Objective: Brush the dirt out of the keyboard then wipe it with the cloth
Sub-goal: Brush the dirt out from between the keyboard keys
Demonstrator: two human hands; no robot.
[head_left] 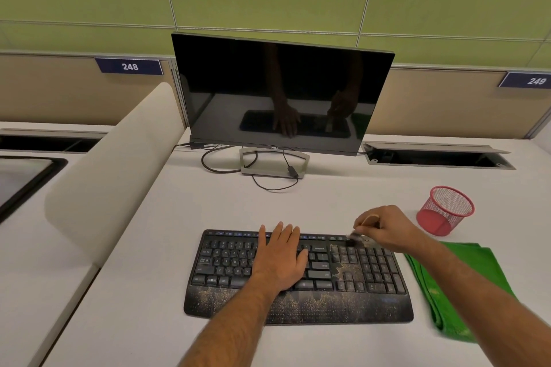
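Brushing step in hand: keyboard (298,274) held flat by spread left hand (280,259)
Brush (356,237) pinched by right hand (384,229); dirt (343,270) to be swept off; cloth (456,283) untouched

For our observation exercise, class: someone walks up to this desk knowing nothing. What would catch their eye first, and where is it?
Most striking is the black keyboard at the near middle of the desk, speckled with tan dirt along its palm rest. The left hand lies flat on its keys while the right hand holds a small brush at its far right corner. Next come the green cloth right of the keyboard and the red mesh cup behind it.
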